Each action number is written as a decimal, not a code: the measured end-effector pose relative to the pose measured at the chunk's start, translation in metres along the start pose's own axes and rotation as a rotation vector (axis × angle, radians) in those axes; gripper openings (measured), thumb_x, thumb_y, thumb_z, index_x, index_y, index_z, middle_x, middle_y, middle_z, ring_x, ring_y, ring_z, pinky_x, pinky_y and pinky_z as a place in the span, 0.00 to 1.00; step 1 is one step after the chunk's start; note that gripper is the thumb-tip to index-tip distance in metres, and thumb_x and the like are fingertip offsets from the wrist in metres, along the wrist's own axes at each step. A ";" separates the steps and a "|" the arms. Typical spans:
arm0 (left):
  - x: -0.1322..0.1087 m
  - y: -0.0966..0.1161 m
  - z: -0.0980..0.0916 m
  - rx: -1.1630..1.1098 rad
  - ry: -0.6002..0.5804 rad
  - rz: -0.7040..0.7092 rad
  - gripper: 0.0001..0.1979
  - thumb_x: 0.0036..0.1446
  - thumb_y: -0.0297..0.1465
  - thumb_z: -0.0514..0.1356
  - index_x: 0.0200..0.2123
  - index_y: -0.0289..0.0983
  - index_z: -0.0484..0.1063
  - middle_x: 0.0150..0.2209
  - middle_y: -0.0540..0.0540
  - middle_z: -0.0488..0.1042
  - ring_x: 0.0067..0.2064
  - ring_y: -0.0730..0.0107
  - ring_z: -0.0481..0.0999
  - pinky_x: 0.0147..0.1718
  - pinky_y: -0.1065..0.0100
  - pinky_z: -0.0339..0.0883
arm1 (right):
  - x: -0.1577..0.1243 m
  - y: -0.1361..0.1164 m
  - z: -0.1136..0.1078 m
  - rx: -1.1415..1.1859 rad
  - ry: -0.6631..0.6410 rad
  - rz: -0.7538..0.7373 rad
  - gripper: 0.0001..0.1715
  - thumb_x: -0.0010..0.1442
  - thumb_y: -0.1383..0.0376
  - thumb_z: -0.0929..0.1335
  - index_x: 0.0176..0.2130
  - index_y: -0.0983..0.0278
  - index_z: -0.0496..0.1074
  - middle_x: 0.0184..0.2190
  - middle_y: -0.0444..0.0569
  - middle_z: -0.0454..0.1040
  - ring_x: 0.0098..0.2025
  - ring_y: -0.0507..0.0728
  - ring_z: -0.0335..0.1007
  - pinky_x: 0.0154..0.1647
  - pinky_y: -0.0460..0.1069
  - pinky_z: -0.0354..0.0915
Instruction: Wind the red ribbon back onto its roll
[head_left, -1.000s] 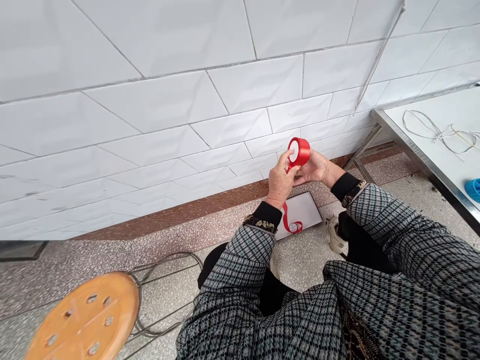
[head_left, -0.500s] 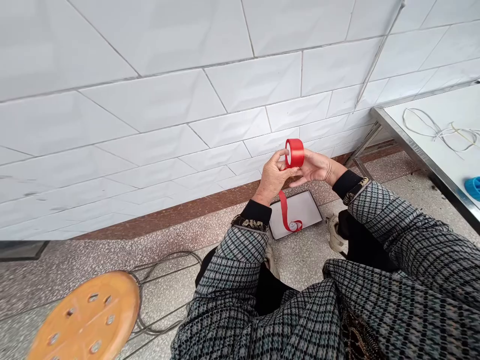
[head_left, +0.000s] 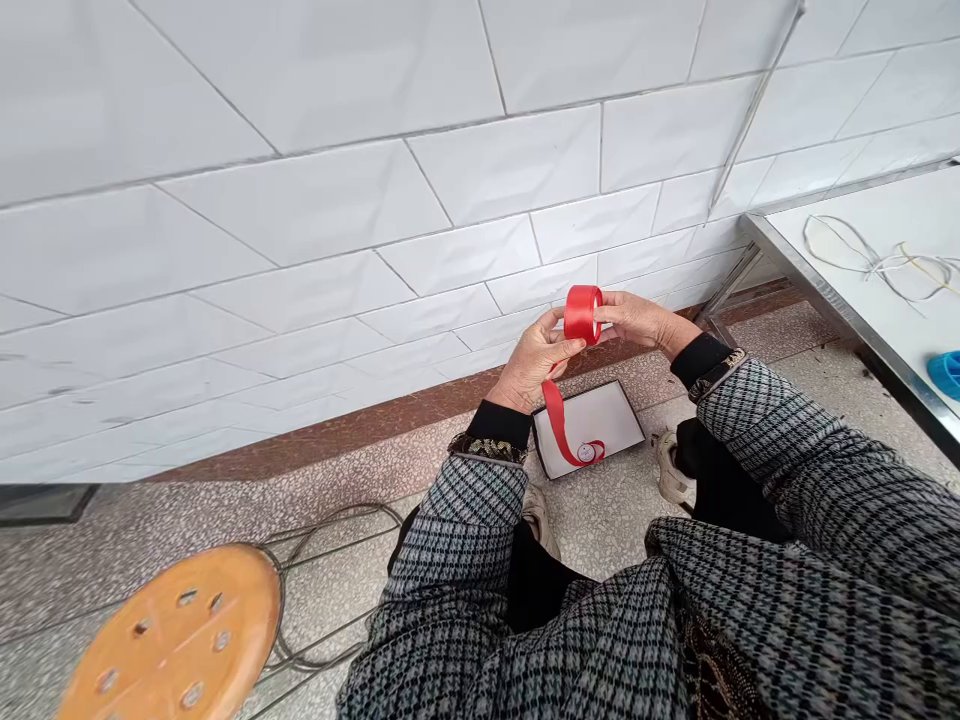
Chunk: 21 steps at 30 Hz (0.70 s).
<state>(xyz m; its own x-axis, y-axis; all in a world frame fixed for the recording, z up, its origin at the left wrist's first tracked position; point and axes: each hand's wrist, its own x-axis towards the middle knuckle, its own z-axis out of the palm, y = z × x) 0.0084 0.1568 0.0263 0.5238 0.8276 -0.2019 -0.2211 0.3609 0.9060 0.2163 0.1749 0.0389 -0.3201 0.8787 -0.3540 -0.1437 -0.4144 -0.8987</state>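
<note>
Between my two hands is a roll of red ribbon (head_left: 580,314), held up in front of the tiled wall. My left hand (head_left: 534,358) grips it from the left, thumb along its lower edge. From the right, my right hand (head_left: 637,320) has its fingers at the roll's open core and pinches its rim. A loose red strip (head_left: 556,420) hangs from beneath my left hand. It curls at its lower end over a shallow white box or tray (head_left: 607,418) with dark edges on the floor, near a small round white label (head_left: 586,453).
An orange stool (head_left: 172,630) with holes in its seat stands at lower left, with wire legs or a frame beside it. On the right, a metal-edged table (head_left: 847,285) carries white cord (head_left: 874,265) and a blue round object (head_left: 946,374). White tiles (head_left: 465,250) rise close in front.
The roll has turned, so its open core now faces right instead of left. My right hand has gone from spread fingers behind it to gripping its core side. The hanging strip has shifted left.
</note>
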 end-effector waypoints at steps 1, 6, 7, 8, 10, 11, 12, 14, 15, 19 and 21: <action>0.000 0.001 0.000 -0.010 -0.003 0.004 0.34 0.42 0.39 0.83 0.50 0.41 0.75 0.18 0.62 0.63 0.14 0.84 0.51 0.16 0.72 0.36 | 0.001 0.002 0.000 0.003 0.001 -0.014 0.11 0.57 0.72 0.77 0.42 0.66 0.81 0.34 0.48 0.85 0.35 0.54 0.80 0.39 0.48 0.78; 0.000 0.001 0.008 -0.092 0.050 0.016 0.29 0.47 0.38 0.82 0.50 0.42 0.76 0.18 0.61 0.63 0.14 0.84 0.51 0.16 0.71 0.35 | 0.006 0.007 0.000 0.111 0.039 -0.069 0.09 0.55 0.69 0.79 0.37 0.66 0.80 0.34 0.49 0.85 0.35 0.54 0.79 0.46 0.51 0.77; 0.000 0.000 0.011 -0.118 0.078 0.029 0.29 0.48 0.38 0.82 0.50 0.42 0.75 0.19 0.61 0.63 0.14 0.84 0.51 0.16 0.71 0.35 | 0.007 0.008 0.000 0.138 0.066 -0.074 0.08 0.56 0.69 0.79 0.37 0.66 0.80 0.33 0.49 0.84 0.35 0.54 0.78 0.47 0.51 0.77; 0.001 -0.001 0.015 -0.145 0.114 0.051 0.29 0.49 0.38 0.82 0.50 0.42 0.74 0.19 0.62 0.63 0.14 0.84 0.50 0.16 0.71 0.35 | 0.008 0.008 0.000 0.160 0.097 -0.076 0.07 0.57 0.70 0.78 0.37 0.66 0.80 0.33 0.48 0.84 0.35 0.54 0.78 0.48 0.51 0.77; 0.002 -0.006 0.021 -0.194 0.200 0.109 0.27 0.49 0.41 0.81 0.45 0.42 0.72 0.18 0.63 0.61 0.13 0.84 0.50 0.16 0.72 0.36 | 0.010 0.007 0.000 0.200 0.166 -0.067 0.03 0.59 0.72 0.75 0.37 0.66 0.79 0.31 0.48 0.83 0.35 0.53 0.77 0.49 0.50 0.76; 0.002 -0.008 0.023 -0.208 0.241 0.132 0.26 0.49 0.42 0.81 0.42 0.42 0.71 0.18 0.63 0.61 0.13 0.84 0.50 0.15 0.73 0.37 | 0.011 0.007 0.000 0.219 0.197 -0.058 0.02 0.61 0.72 0.74 0.36 0.67 0.79 0.31 0.48 0.82 0.35 0.53 0.77 0.49 0.50 0.76; 0.003 -0.010 0.025 -0.213 0.274 0.142 0.26 0.50 0.44 0.80 0.38 0.41 0.69 0.18 0.63 0.61 0.13 0.84 0.50 0.15 0.73 0.38 | 0.012 0.006 0.000 0.236 0.221 -0.046 0.03 0.63 0.73 0.72 0.35 0.67 0.78 0.31 0.48 0.82 0.35 0.53 0.77 0.49 0.50 0.76; 0.003 -0.013 0.028 -0.197 0.302 0.137 0.26 0.51 0.46 0.79 0.34 0.40 0.67 0.19 0.62 0.61 0.14 0.85 0.50 0.15 0.73 0.39 | 0.013 0.005 -0.001 0.269 0.250 -0.026 0.06 0.65 0.74 0.70 0.36 0.67 0.78 0.31 0.50 0.82 0.36 0.54 0.77 0.48 0.50 0.77; 0.004 -0.014 0.029 -0.180 0.301 0.128 0.26 0.51 0.46 0.79 0.34 0.40 0.68 0.19 0.62 0.62 0.14 0.85 0.50 0.15 0.73 0.39 | 0.012 0.005 0.000 0.284 0.254 -0.023 0.07 0.65 0.75 0.69 0.36 0.67 0.78 0.31 0.50 0.82 0.36 0.55 0.77 0.47 0.50 0.77; 0.008 -0.020 0.030 -0.058 0.357 0.160 0.22 0.55 0.44 0.77 0.33 0.39 0.70 0.20 0.60 0.61 0.16 0.83 0.51 0.17 0.72 0.41 | 0.009 0.005 0.004 0.383 0.204 0.020 0.07 0.67 0.76 0.70 0.39 0.65 0.77 0.33 0.49 0.83 0.37 0.55 0.78 0.47 0.49 0.78; 0.011 -0.023 0.028 0.041 0.417 0.237 0.18 0.57 0.40 0.77 0.35 0.39 0.72 0.20 0.60 0.60 0.18 0.81 0.53 0.19 0.72 0.45 | 0.007 0.006 0.007 0.449 0.183 0.076 0.08 0.69 0.75 0.69 0.39 0.64 0.75 0.34 0.49 0.83 0.36 0.54 0.79 0.45 0.48 0.78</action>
<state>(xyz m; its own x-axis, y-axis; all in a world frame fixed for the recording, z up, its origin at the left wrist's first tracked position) 0.0422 0.1454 0.0140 0.0868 0.9898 -0.1126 -0.2575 0.1315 0.9573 0.2071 0.1772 0.0328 -0.1817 0.8525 -0.4901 -0.5284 -0.5050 -0.6825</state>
